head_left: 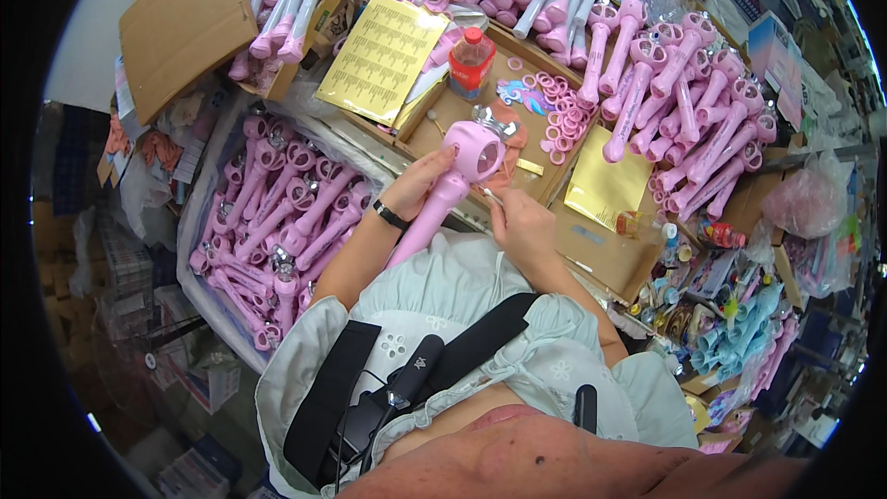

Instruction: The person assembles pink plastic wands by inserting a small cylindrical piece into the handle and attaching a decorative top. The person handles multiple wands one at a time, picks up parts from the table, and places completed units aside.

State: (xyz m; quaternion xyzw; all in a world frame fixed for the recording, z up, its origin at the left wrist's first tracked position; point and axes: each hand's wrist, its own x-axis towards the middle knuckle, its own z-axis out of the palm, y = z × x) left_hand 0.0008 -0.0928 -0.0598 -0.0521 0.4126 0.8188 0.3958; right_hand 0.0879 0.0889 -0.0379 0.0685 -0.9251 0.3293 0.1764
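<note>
My left hand (pixel 416 187) is closed around the upper part of a pink toy wand (pixel 479 152). The wand's round head has an oval opening and a silvery crown on top, and its handle slants down toward my lap. My right hand (pixel 523 226) pinches a thin white cotton swab (pixel 490 192), its tip close to the lower edge of the wand's head. Behind the head, an orange-pink cloth (pixel 508 120) lies in the cardboard tray (pixel 427 140). More pink wands (pixel 296 199) fill a lined bin at my left.
A red-capped bottle (pixel 471 63) stands in the tray beside pink rings (pixel 559 102). Yellow sticker sheets lie at left (pixel 383 55) and right (pixel 608 177). Pink wands (pixel 688 92) are heaped at the far right, near bagged parts (pixel 807 199). An open carton (pixel 189 32) stands far left.
</note>
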